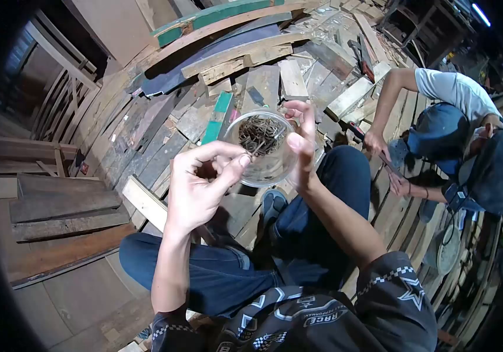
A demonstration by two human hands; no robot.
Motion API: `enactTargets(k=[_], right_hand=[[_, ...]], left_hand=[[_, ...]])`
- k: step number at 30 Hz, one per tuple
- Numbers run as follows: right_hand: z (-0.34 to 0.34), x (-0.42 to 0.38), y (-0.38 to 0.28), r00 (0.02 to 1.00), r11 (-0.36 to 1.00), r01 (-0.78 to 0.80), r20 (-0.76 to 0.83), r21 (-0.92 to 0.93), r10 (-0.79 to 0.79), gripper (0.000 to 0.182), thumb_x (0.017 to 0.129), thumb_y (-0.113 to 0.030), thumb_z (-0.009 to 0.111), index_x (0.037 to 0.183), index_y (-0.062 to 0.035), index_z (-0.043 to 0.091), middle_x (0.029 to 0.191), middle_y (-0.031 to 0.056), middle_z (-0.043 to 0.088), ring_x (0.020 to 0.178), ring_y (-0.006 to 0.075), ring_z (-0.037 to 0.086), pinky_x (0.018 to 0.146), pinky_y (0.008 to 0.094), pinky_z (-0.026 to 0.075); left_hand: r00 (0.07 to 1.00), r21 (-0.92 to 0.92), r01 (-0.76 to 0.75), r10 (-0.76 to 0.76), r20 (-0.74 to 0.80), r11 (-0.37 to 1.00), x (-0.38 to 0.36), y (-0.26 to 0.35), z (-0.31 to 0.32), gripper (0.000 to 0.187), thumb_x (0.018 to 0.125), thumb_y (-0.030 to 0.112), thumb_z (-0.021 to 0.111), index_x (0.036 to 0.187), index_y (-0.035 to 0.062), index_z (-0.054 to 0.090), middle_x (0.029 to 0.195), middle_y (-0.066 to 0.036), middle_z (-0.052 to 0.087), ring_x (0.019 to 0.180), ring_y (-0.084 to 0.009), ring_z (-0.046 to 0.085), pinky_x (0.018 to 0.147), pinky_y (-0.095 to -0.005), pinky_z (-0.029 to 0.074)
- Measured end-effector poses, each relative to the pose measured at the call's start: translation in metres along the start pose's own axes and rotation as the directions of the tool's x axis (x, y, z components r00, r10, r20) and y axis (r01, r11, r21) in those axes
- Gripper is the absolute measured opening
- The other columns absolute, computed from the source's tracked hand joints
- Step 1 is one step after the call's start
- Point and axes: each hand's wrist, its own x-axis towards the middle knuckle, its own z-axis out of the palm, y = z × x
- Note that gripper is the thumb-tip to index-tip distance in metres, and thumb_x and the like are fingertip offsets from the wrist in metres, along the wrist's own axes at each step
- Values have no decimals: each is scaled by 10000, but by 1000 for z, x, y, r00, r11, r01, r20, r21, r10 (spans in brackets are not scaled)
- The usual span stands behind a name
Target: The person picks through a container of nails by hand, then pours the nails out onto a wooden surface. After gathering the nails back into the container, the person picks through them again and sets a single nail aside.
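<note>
A clear round plastic tub [266, 171] is held up in front of me, tilted so its inside shows. Rusty thin nails [261, 134] lie in a tangled heap in it. My right hand [303, 141] holds the tub from its right side, with the fingers partly spread along the wall. At the tub's near left rim, my left hand [204, 182] has its thumb and forefinger pinched together. A thin dark piece, which looks like a nail, shows at those fingertips. The other left fingers are curled, and partly hidden.
A co-worker [456, 135] crouches at the right, both hands on a long tool. Boards [245, 58] and a green-painted wood block [218, 114] lie ahead. Stacked planks [67, 208] are at the left. A red-handled saw [366, 67] lies farther off.
</note>
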Motion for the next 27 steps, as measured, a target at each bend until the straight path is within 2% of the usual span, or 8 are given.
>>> enactTargets(k=[4, 7, 13, 16, 20, 23, 24, 27], right_hand=[[3, -2, -4, 999, 999, -46, -14, -9, 46, 748, 614, -385, 641, 1219, -22, 393, 1107, 103, 380, 1056, 196, 402, 975, 322, 317], [3, -1, -5, 999, 998, -33, -8, -59, 32, 758, 613, -398, 641, 1218, -16, 391, 1110, 105, 383, 1058, 201, 402, 976, 325, 319], [1, -2, -1, 998, 995, -69, -18, -65, 68, 762, 613, -403, 644, 1217, -16, 385, 1095, 109, 379, 1039, 201, 416, 950, 318, 338], [6, -3, -6, 995, 994, -93, -25, -51, 92, 763, 608, -392, 650, 1216, -14, 385, 1098, 108, 379, 1040, 200, 416, 954, 320, 338], [5, -4, -2, 997, 996, -81, -14, -33, 81, 744, 607, -373, 645, 1206, -11, 393, 1114, 101, 379, 1061, 202, 387, 986, 324, 310], [6, -5, -3, 999, 998, -51, 11, -34, 51, 737, 597, -363, 636, 1196, -5, 401, 1117, 98, 373, 1064, 204, 375, 992, 328, 305], [7, -4, -5, 999, 998, -43, 11, -35, 43, 737, 593, -363, 635, 1193, -3, 403, 1118, 98, 372, 1062, 203, 375, 992, 328, 305], [5, -5, -4, 999, 999, -43, 12, -31, 44, 749, 579, -374, 638, 1188, -2, 410, 1108, 96, 369, 1049, 196, 377, 983, 323, 308]], left_hand=[[998, -102, 69, -68, 5, 992, 0, -4, -6, 112, 862, 125, 733, 913, 27, 716, 641, 39, 592, 540, -12, 500, 488, -176, 362], [996, -171, 76, -81, -25, 982, 1, -9, -6, 140, 845, 147, 729, 878, 14, 698, 673, 16, 613, 528, -18, 453, 463, -178, 304], [999, -233, 48, -51, -7, 971, 0, -12, -6, 125, 834, 125, 730, 868, 11, 691, 690, 20, 609, 530, -21, 437, 486, -185, 316], [1000, -144, 18, -21, -23, 989, 0, -14, -5, 100, 826, 90, 731, 871, 8, 693, 668, 42, 567, 536, -17, 419, 492, -186, 300], [988, -103, -81, 66, -142, 991, -2, -18, 5, 72, 804, 11, 727, 871, 8, 702, 630, 54, 510, 527, -16, 397, 490, -188, 284], [903, 309, -330, 393, -171, 892, -3, -20, 10, 76, 791, -10, 720, 865, 2, 713, 622, 43, 507, 524, -21, 409, 476, -193, 292], [870, 383, -383, 468, -157, 841, -4, -18, 11, 108, 765, -34, 724, 867, 1, 724, 625, 17, 531, 529, -29, 438, 471, -195, 309], [814, 450, -432, 553, -179, 781, -7, -21, 16, 155, 717, -22, 753, 867, 6, 729, 620, -23, 588, 500, -53, 497, 470, -205, 380]])
